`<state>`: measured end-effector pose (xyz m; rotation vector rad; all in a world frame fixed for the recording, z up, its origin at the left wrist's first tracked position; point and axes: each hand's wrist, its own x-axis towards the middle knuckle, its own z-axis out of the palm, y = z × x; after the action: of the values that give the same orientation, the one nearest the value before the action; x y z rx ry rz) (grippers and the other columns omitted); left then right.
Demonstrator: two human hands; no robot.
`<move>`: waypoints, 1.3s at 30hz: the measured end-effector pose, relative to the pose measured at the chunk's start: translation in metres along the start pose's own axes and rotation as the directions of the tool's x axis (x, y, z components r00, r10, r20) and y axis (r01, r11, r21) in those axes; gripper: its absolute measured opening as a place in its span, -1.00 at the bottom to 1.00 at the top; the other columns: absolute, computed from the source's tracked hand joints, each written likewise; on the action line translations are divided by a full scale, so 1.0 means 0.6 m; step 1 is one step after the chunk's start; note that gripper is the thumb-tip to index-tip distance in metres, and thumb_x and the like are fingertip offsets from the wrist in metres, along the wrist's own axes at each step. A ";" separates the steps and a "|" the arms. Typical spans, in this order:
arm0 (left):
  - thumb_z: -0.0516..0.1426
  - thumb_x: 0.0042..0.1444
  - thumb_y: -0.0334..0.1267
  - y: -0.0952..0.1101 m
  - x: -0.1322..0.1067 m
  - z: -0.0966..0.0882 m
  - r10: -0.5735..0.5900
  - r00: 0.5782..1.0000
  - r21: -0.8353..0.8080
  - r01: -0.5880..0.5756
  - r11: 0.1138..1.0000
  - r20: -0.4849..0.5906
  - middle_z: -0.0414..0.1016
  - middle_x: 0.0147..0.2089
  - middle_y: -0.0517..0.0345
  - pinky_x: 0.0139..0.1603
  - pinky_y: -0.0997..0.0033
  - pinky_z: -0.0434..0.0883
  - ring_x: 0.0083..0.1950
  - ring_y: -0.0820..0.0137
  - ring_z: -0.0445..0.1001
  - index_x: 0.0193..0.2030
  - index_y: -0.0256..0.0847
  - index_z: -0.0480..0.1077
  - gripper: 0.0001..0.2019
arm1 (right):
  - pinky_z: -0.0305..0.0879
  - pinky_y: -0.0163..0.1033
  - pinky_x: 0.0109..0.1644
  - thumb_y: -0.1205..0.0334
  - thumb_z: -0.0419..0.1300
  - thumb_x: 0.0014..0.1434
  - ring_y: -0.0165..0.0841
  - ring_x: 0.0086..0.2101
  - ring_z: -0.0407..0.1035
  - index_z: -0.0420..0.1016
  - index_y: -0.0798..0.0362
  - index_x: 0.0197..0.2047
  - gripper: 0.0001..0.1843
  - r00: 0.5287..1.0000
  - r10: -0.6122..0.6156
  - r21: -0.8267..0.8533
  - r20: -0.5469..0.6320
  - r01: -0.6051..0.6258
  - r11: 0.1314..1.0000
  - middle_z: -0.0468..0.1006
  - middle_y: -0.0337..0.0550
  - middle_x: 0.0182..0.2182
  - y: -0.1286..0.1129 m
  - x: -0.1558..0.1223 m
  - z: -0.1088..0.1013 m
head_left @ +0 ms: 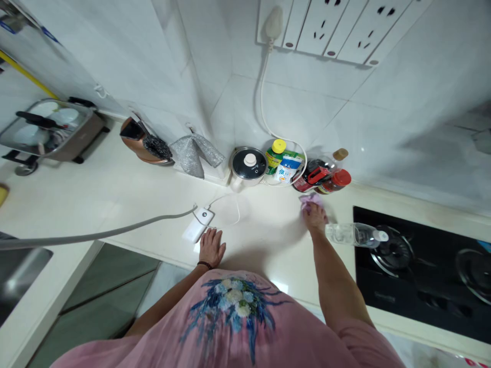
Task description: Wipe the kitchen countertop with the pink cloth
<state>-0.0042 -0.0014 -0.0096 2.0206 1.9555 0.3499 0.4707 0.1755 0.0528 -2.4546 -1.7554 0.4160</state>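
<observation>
Kitchen counter (126, 197), pale, corner section. Left hand (211, 247): released, palm down, fingers spread flat on the counter edge, dark band at the wrist; just beside a white box (199, 222) with a grey cable (115, 232) running off to the left. Right hand (314, 217): arm stretched forward, fingers bent over a purple cloth (309, 200), pressing it to the counter. Cloth lies just before the sauce bottles (326, 179) at the wall. Clear bottle (355, 235): on its side, near the right wrist, across the edge of the black stove (418, 286). Along the wall, left of the sauce bottles: pouch (286, 169), yellow-capped jar (275, 153), small pot (248, 164) with glass lid, silver mesh rag (194, 153). Far left: dish rack (49, 128). Wall above: sockets (345, 25), one white plug (273, 23) inserted
</observation>
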 end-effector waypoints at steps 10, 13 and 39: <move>0.03 0.39 -0.04 0.003 0.000 -0.003 -0.001 1.000 0.013 0.000 1.000 0.003 0.38 0.48 -0.23 0.60 -0.15 0.04 0.62 -0.02 0.13 0.45 -0.22 0.39 -0.42 | -0.14 0.49 0.48 0.08 -0.15 0.52 0.20 0.54 -0.20 0.13 -0.07 0.63 -0.33 0.998 0.008 -0.018 0.058 -0.007 1.000 -0.01 0.04 0.62 -0.129 -0.026 0.063; 0.04 0.38 -0.04 0.003 -0.001 -0.004 -0.003 1.000 0.013 0.003 1.000 0.008 0.36 0.49 -0.24 0.60 -0.15 0.02 0.62 -0.02 0.11 0.45 -0.22 0.38 -0.42 | -0.25 0.42 0.55 0.07 -0.11 0.53 0.10 0.57 -0.30 0.06 -0.20 0.64 -0.33 0.966 -0.154 -0.042 0.207 0.167 0.985 -0.12 -0.16 0.65 -0.246 -0.043 0.101; 0.02 0.40 -0.03 0.002 0.001 -0.006 -0.011 1.000 -0.025 0.011 1.000 0.002 0.27 0.55 -0.25 0.59 -0.25 0.02 0.64 -0.06 0.06 0.46 -0.22 0.36 -0.42 | -0.29 0.52 0.51 -0.08 -0.10 0.56 0.16 0.56 -0.36 0.00 0.00 0.66 -0.27 0.990 0.144 0.005 0.007 -0.144 0.990 -0.10 0.15 0.63 -0.088 -0.197 0.106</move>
<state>-0.0042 -0.0006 -0.0059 1.9936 1.9505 0.3686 0.3695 0.0770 0.0234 -2.5882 -1.5824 0.4403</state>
